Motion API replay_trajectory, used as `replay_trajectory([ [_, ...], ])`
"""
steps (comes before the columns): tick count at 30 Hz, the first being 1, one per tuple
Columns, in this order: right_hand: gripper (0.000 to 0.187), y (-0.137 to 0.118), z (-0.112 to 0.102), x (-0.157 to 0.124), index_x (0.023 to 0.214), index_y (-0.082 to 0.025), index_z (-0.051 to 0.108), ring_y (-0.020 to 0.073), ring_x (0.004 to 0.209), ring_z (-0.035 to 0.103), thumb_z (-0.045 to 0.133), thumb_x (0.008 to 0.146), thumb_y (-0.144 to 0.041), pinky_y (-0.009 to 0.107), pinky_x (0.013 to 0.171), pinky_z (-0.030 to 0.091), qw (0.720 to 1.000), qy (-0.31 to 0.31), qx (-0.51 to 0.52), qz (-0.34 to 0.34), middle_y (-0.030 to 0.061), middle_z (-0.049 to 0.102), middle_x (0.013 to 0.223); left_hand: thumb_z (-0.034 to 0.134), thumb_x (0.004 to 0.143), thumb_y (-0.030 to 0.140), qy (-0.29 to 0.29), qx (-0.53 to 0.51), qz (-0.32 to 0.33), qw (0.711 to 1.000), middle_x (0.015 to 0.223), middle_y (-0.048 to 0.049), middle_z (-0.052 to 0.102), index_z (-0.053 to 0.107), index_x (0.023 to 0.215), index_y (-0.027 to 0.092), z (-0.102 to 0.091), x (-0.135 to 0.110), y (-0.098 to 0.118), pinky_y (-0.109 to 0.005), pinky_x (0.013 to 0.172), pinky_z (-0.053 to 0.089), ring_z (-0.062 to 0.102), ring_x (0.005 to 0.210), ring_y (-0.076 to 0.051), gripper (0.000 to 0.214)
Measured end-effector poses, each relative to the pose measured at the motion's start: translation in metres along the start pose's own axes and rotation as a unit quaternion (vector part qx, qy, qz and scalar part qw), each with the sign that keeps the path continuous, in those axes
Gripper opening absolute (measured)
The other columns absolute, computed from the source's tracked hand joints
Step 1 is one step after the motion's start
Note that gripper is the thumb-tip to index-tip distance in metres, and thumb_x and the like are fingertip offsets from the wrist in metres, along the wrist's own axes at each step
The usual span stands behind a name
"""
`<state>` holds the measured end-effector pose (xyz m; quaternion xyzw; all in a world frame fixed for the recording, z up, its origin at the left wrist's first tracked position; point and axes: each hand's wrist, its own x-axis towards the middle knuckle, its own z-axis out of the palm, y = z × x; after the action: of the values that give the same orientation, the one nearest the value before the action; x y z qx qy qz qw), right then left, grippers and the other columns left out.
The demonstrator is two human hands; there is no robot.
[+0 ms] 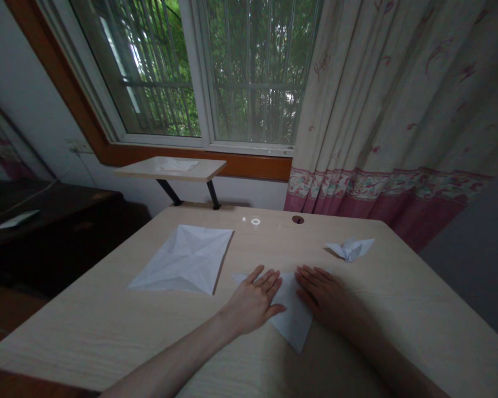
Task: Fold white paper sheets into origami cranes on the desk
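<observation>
A sheet of white paper folded into a triangle [294,323] lies on the desk, one corner pointing toward me. My left hand [255,301] rests flat on its left part, fingers stretched out and a small tip of paper showing past them. On the right part lies my right hand [321,290], palm down with the fingers extended and covering that corner. Up and to the left is a creased square sheet of white paper [186,257], lying unfolded. A folded paper crane [351,250] stands beyond my right hand.
The light wooden desk [108,320] has a small raised shelf [143,167] at the back left with white paper [176,165] on it. Near the rear edge is a round cable hole [297,219]. A dark table [66,204] stands left; a curtain [365,155] hangs behind.
</observation>
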<state>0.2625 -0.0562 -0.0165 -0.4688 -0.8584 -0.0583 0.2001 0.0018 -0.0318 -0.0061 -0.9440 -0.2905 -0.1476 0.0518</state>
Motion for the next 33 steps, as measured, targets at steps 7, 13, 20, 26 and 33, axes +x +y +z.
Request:
replay_trajectory([
  [7,0.039,0.002,0.002,0.001,0.134,-0.018,0.063,0.0285,0.128,0.059,0.045,0.101,-0.031,0.05,0.107,0.049,1.0,-0.005,-0.025,-0.003,0.012,0.063,0.138,0.039,0.106,0.042,-0.016,0.041,0.035,0.998,0.151,-0.0147,0.048,0.049,0.144,0.014,-0.013,0.005,0.001,-0.052,0.124,0.018,0.04,0.145,-0.027,0.048],
  [13,0.036,0.005,0.001,0.001,0.131,-0.024,0.066,0.0252,0.124,0.062,0.046,0.101,-0.03,0.047,0.105,0.051,0.999,0.014,0.031,-0.001,0.008,0.066,0.134,0.04,0.099,0.011,-0.064,-0.019,0.073,0.995,0.158,-0.012,0.037,0.033,0.153,0.013,-0.011,0.005,-0.004,-0.045,0.126,0.018,0.031,0.149,-0.021,0.054],
  [20,0.036,0.02,0.004,-0.002,0.129,-0.028,0.065,0.024,0.123,0.061,0.042,0.104,-0.037,0.052,0.112,0.043,0.976,0.126,0.158,0.084,0.0059,0.07,0.128,0.042,0.101,0.017,-0.087,-0.109,0.025,0.99,0.154,-0.0109,0.045,0.036,0.152,0.016,-0.016,0.007,-0.007,-0.038,0.117,0.038,0.046,0.141,-0.021,0.051],
  [26,0.039,0.033,0.009,-0.004,0.128,-0.026,0.066,0.0261,0.126,0.059,0.041,0.101,-0.04,0.053,0.111,0.044,0.927,0.146,0.278,0.206,0.008,0.067,0.132,0.037,0.107,0.041,-0.024,-0.119,-0.027,0.992,0.134,-0.0079,0.066,0.049,0.143,0.02,-0.027,0.011,-0.01,-0.043,0.117,0.037,0.063,0.122,-0.02,0.044],
  [33,0.043,0.043,0.015,-0.001,0.119,-0.024,0.07,0.0272,0.107,0.07,0.054,0.079,-0.025,0.047,0.094,0.056,0.907,0.159,0.297,0.252,0.0089,0.074,0.117,0.035,0.107,0.044,0.012,-0.094,-0.065,0.993,0.127,-0.007,0.07,0.058,0.134,0.018,-0.023,0.011,-0.013,-0.042,0.116,0.038,0.067,0.115,-0.019,0.043],
])
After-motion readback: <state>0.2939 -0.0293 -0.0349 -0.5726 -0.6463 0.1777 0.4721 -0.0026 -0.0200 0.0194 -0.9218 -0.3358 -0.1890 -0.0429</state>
